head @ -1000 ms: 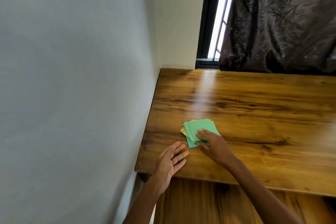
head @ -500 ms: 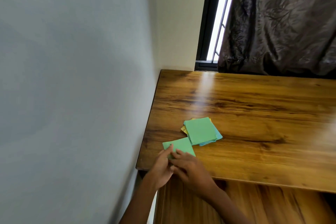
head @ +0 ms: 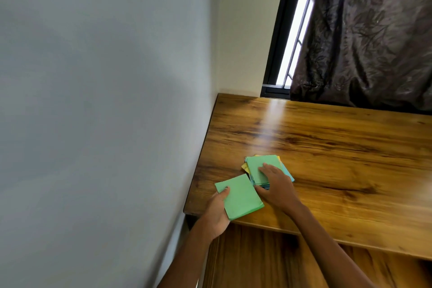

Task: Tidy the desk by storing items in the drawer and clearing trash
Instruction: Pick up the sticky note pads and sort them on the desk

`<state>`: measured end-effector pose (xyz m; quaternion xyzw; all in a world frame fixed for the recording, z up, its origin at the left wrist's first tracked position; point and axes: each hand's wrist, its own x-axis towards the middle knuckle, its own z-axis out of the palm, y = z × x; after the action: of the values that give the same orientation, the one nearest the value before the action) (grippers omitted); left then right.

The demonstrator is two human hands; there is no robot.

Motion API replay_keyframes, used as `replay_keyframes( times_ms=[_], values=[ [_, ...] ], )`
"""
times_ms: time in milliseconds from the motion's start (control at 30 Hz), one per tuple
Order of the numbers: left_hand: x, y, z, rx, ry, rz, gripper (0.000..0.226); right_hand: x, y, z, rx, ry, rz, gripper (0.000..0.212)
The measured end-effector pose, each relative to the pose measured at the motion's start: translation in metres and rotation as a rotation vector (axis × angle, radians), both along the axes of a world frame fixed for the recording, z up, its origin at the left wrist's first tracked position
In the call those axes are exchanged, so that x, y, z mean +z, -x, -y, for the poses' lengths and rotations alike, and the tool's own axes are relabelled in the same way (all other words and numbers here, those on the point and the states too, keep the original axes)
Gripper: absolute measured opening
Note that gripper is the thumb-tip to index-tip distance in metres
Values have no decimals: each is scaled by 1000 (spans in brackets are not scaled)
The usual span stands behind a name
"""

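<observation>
Left hand [head: 216, 211] has a green sheet [head: 239, 196], thumb pinched on its top face near one corner, fingers hidden underneath, and the sheet sticks out past the near edge of the desk [head: 339, 159]. Right hand [head: 275, 186] lies on the stack of coloured paper [head: 261, 168] just beyond, fingers spread fairly flat on the top green sheet, thumb down at the stack's near edge. Whether it has actually gripped a sheet, I cannot tell.

Now the risks. That stack is fanned, with yellow and blue edges peeking out under the green, so a sideways drag from the right hand could smear it wider or pull two sheets at once. The left hand's hold is at one corner only, so the sheet may droop, bend or slip towards the floor. And no drawer shows in this view, so both hands may be full when one needs opening.
</observation>
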<state>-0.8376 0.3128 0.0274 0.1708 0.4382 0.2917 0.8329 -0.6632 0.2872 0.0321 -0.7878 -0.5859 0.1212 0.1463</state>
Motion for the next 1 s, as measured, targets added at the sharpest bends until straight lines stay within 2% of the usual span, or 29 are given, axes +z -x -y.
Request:
replay_keyframes(
  times_ms=[167,267,367,467,633,833,933,1000],
  values=[
    [1,1,-1,-9,1,46,33,8,-3,2,-33,-74,-259,42],
    [3,2,0,-15,8,64,32,18,-4,4,-73,-181,-263,33],
    [4,3,0,-16,8,79,32,23,6,11,-132,-317,-275,33],
    [3,4,0,-31,-13,83,31,22,24,19,-95,-324,-318,34],
    [4,3,1,-50,-38,98,30,13,54,33,38,-294,-264,35],
    [5,6,0,-69,8,173,63,-10,84,47,217,-240,-16,33],
    [2,7,-1,-64,8,150,53,-6,87,50,244,-221,61,41],
    [0,5,-1,-45,-15,118,41,-1,84,49,236,-233,-43,48]
  ],
)
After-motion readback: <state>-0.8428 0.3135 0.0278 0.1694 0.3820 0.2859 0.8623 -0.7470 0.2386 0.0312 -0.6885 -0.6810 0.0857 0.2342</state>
